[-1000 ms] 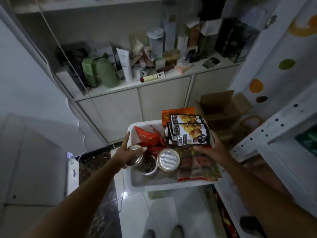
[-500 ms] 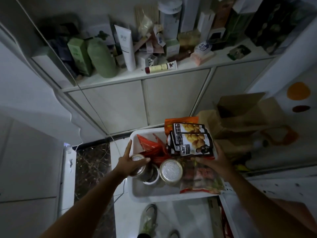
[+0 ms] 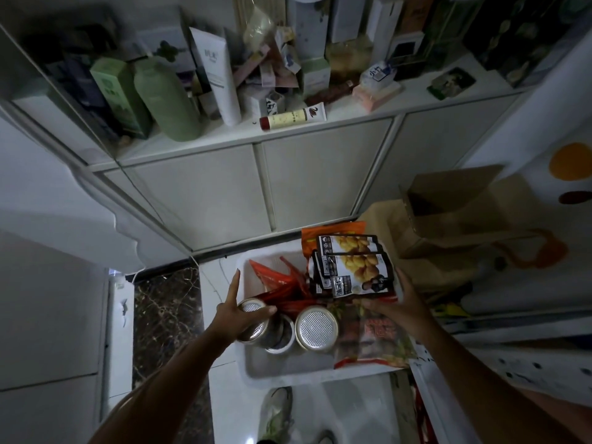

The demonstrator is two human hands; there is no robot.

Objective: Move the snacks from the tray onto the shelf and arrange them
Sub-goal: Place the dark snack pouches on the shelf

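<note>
I carry a white tray (image 3: 282, 363) above the floor with both hands. My left hand (image 3: 232, 315) grips its left rim, index finger straight along the edge and thumb lying across a tilted silver-lidded can (image 3: 253, 307). My right hand (image 3: 403, 302) grips the right rim, fingers resting on the packets. In the tray lie another lidded can (image 3: 316, 328), an open can (image 3: 282, 334), red packets (image 3: 278, 283), black chestnut packets (image 3: 355, 270), an orange packet (image 3: 333, 229) and a clear bag with a red label (image 3: 374, 341). The white shelf (image 3: 320, 129) is ahead, above the tray.
The shelf is crowded with green bottles (image 3: 163, 97), a white tube (image 3: 217, 68), a tube lying flat (image 3: 291, 116) and several boxes. Closed cabinet doors (image 3: 205, 197) stand below it. An open cardboard box (image 3: 448, 213) sits at the right. My shoe (image 3: 275, 411) is under the tray.
The view has closed in on the cabinet and tipped downward, so the shelf looks nearer. Both hands keep the same hold on the tray and its contents have not shifted.
</note>
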